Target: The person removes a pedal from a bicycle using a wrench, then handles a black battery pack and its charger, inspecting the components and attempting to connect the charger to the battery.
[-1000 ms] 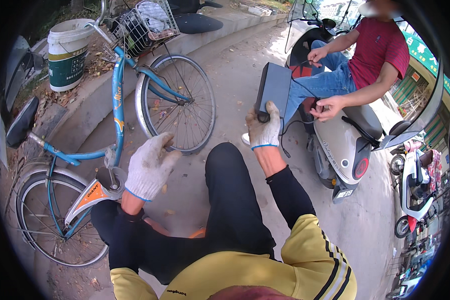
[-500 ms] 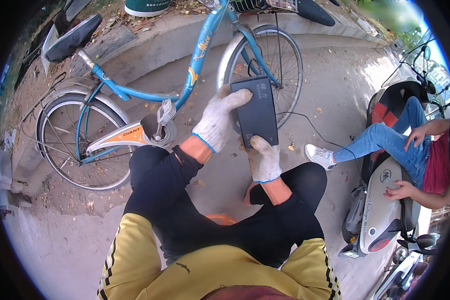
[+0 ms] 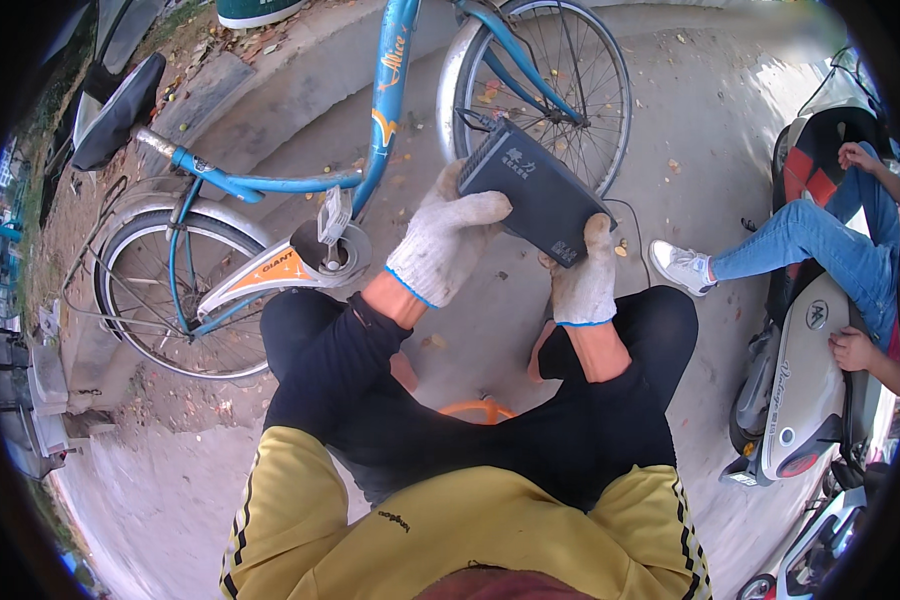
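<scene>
A flat black rectangular box (image 3: 538,188) with pale lettering and a ridged end is held up in front of me, slanting down to the right. My left hand (image 3: 438,238), in a whitish knitted glove with a blue cuff, grips its left end with the thumb on top. On the lower right corner, my right hand (image 3: 584,282), gloved alike, presses its thumb while its fingers go underneath. A short dark cable (image 3: 473,120) sticks out at the ridged end. Another stretch of thin dark cable (image 3: 632,212) shows beyond the right corner.
A blue bicycle (image 3: 380,120) stands beyond my hands, by a concrete kerb (image 3: 290,110). To the right, a person in jeans (image 3: 770,245) sits on a grey scooter (image 3: 795,390), one shoe (image 3: 682,268) reaching toward me. Something orange (image 3: 480,408) lies beneath my legs.
The box has turned from nearly upright to slanting, its lower end swinging right with my right hand. Its ridged end and short cable now show. The seated person's hands have moved.
</scene>
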{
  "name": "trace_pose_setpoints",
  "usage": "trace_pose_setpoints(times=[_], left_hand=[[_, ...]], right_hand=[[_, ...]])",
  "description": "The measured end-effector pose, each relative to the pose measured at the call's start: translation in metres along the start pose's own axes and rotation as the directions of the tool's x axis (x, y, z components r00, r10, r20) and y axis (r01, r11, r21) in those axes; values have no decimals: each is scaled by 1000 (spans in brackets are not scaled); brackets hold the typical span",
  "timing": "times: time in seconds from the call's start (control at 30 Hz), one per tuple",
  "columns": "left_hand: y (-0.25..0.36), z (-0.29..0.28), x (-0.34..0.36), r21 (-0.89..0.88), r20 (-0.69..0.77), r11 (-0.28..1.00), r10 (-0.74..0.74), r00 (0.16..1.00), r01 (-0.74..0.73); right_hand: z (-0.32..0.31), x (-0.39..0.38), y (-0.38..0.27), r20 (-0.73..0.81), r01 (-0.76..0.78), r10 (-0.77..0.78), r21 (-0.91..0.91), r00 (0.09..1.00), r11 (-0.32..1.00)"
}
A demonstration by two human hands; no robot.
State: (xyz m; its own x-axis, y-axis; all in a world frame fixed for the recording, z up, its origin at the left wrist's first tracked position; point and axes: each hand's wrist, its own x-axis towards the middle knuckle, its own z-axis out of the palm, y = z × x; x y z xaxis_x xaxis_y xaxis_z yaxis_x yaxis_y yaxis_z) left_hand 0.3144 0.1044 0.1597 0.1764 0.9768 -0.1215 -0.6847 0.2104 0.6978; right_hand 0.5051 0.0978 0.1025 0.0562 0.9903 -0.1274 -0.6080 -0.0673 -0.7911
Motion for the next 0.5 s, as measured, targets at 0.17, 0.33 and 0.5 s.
trace_pose_setpoints(times=[0.17,0.33,0.5], left_hand=[[-3,2,-9,15,-14,998,-61,998,61],[-6,-13,-11,27,31,998,-65,997,64],[-8,-21,-13,23,25,994,-106,994,106]], right_hand=[[1,2,-10,-55,52,-52,-10,997,999],[2,4,-17,-85,46,-47,-12,995,999],[-2,9,-15,-69,23,-26,-51,997,998]])
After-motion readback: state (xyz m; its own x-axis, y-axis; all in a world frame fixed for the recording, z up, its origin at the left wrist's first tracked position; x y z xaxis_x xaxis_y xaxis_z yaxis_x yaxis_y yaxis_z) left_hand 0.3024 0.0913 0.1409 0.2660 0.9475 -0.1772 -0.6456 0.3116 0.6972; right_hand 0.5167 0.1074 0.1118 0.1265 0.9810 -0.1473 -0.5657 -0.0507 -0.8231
